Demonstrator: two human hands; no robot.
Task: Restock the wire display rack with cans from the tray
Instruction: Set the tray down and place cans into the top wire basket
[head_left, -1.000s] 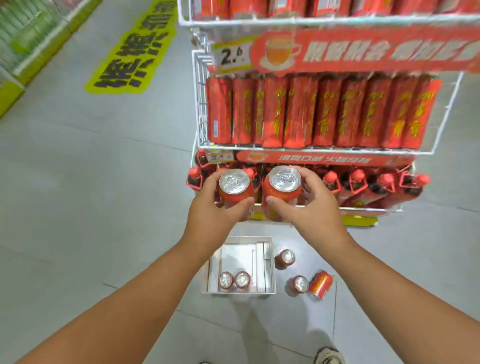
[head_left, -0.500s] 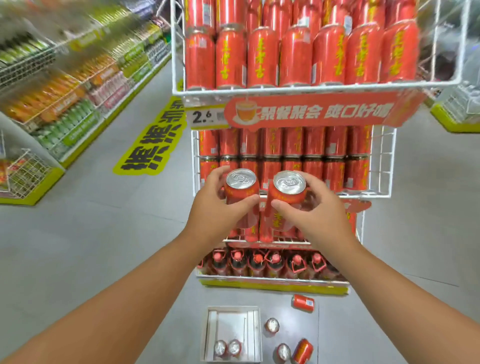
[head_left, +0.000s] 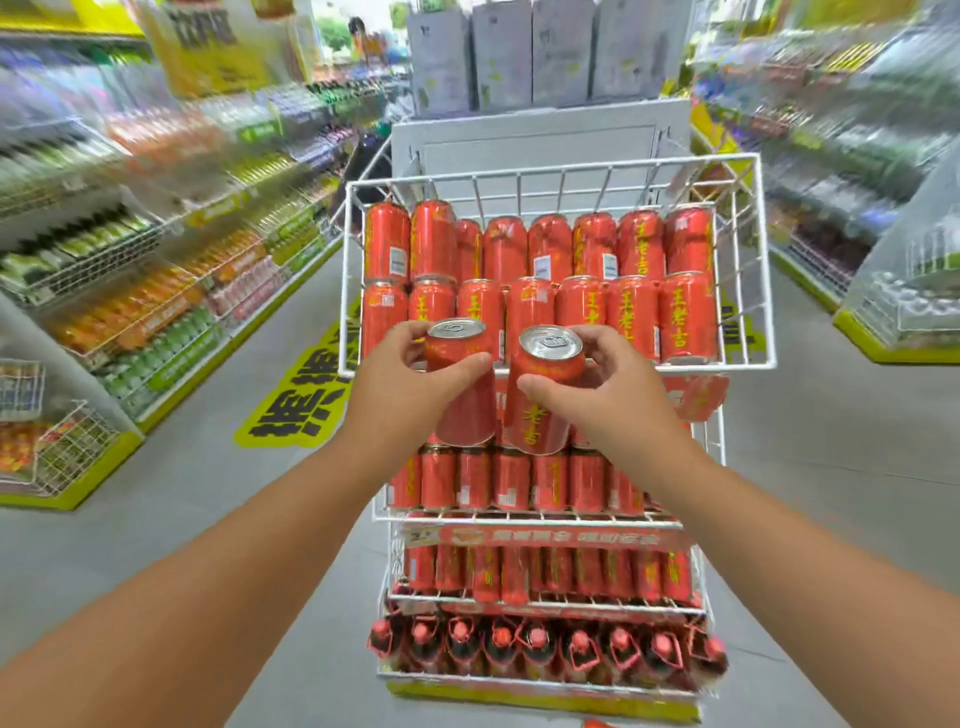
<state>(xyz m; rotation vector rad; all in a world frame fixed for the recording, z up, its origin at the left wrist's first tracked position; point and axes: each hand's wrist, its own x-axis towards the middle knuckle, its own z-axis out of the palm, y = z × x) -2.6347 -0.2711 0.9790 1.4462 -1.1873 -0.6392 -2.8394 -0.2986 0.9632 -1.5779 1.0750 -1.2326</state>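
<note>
My left hand (head_left: 410, 387) grips one red can (head_left: 465, 410) with a silver lid. My right hand (head_left: 610, 395) grips a second red can (head_left: 543, 405) with yellow characters. Both cans are upright, side by side, held in front of the white wire display rack (head_left: 748, 208) just below the front rim of its top basket. That basket holds two stacked rows of the same red cans (head_left: 631, 312). Lower shelves carry more red cans (head_left: 511, 480) and, at the bottom, red-capped bottles (head_left: 540, 649). The tray is out of view.
Store shelving with coloured drinks lines the aisle at left (head_left: 156, 312) and right (head_left: 857, 182). A yellow floor sticker (head_left: 296, 410) lies left of the rack. A small wire bin (head_left: 67, 452) stands at far left. Grey boxes (head_left: 530, 52) sit above the rack.
The view has tilted up from the floor to the rack's top basket. Both hands have raised their cans from the lower shelves to the top basket's front rim. The tray has left the view.
</note>
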